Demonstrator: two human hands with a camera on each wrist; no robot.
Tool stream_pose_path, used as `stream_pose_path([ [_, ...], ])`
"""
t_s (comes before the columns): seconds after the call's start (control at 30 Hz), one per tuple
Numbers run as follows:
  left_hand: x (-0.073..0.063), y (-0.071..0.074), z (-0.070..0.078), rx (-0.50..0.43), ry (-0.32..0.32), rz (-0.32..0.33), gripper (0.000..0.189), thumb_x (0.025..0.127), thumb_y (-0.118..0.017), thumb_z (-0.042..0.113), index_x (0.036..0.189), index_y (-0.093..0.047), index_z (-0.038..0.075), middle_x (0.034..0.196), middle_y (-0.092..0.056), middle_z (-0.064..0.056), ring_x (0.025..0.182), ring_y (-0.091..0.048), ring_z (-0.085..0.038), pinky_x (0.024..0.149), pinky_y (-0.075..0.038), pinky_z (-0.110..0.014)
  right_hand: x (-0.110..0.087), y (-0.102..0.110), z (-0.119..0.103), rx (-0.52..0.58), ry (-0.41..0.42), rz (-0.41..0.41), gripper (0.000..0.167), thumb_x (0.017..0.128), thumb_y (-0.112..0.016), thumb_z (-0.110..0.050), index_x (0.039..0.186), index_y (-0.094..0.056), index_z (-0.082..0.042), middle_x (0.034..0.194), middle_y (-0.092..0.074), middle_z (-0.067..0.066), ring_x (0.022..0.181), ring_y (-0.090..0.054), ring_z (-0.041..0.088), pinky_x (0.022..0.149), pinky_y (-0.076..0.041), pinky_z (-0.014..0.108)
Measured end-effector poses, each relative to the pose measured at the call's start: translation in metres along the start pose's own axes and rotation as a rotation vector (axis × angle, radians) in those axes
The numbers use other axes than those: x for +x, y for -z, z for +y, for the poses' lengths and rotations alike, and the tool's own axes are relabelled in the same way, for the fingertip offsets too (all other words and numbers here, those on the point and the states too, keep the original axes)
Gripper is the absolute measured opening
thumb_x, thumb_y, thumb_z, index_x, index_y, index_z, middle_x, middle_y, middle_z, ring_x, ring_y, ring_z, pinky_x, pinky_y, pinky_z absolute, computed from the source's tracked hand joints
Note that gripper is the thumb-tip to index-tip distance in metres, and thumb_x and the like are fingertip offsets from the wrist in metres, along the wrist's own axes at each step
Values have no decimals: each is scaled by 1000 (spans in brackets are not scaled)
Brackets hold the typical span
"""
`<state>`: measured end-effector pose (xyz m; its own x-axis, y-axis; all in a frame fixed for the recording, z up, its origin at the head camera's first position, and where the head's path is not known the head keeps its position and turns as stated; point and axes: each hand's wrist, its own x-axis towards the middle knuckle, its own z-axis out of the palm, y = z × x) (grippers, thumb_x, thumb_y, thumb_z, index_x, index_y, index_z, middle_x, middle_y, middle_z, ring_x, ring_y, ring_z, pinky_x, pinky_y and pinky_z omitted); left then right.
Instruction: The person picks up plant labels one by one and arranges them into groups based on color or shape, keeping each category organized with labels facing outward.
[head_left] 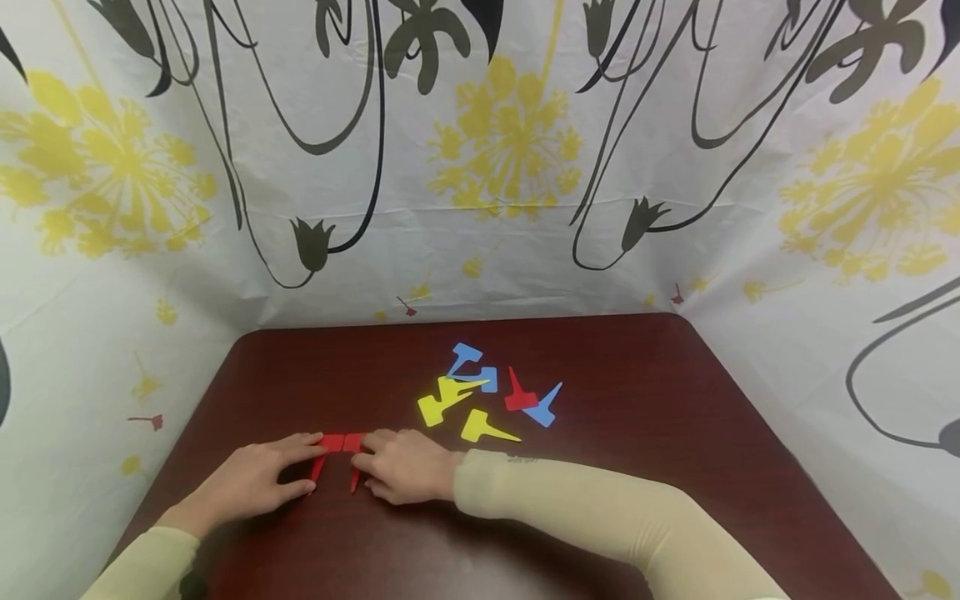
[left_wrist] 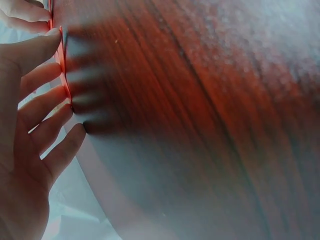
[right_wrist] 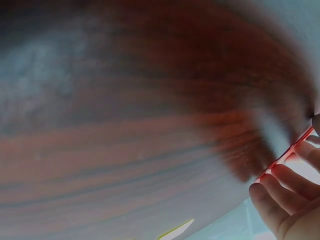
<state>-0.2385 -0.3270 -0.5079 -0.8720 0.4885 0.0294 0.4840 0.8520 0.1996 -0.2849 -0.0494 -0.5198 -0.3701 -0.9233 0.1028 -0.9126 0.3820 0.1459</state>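
Observation:
Two red T-shaped plant labels lie side by side on the dark wooden table, their wide heads nearly edge to edge and their points toward the person. My left hand (head_left: 258, 477) rests its fingertips on the left red label (head_left: 332, 442); its thumb is by the point. On the right red label (head_left: 352, 444) lie the fingers of my right hand (head_left: 411, 467), covering part of it. From the left wrist view, the left fingers (left_wrist: 47, 107) look extended and touch the label flat on the wood. Extended right fingers (right_wrist: 292, 185) likewise touch red in the right wrist view.
Beyond the right hand lies a loose group of labels: blue (head_left: 467, 354), yellow (head_left: 442, 407) and one more red (head_left: 519, 393), some overlapping. A lone yellow label (head_left: 483, 427) is nearest the right forearm. Patterned cloth (head_left: 480, 250) hangs around the table's back and sides.

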Motion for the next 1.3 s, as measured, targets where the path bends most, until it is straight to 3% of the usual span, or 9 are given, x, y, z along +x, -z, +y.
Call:
stream_pose_path([
  [0.87,-1,-4,-1,0,-10,58,54,90,-72,51,136,-66,23,143,-58,-2,119,-63,-27,87,-55,-52,0,2,1,14,6,-21,35,97,-63,-39,129,-62,-24,116,-56,-6,100,-53,7,77,-52,21],
  [1.1,-1,-5,-1,23,-5,94,53,88,-75,49,134,-68,23,142,-59,-2,119,-63,-27,85,-56,-50,-2,6,9,-8,21,33,35,96,-63,-39,128,-62,-24,112,-58,-7,99,-55,7,82,-52,21],
  [1.3,2,-5,4,62,-5,146,51,87,-76,47,130,-70,21,141,-59,-3,126,-58,-28,86,-55,-51,-6,7,23,-28,-28,64,33,96,-63,-38,125,-64,-24,117,-61,-6,104,-56,10,86,-53,24],
])
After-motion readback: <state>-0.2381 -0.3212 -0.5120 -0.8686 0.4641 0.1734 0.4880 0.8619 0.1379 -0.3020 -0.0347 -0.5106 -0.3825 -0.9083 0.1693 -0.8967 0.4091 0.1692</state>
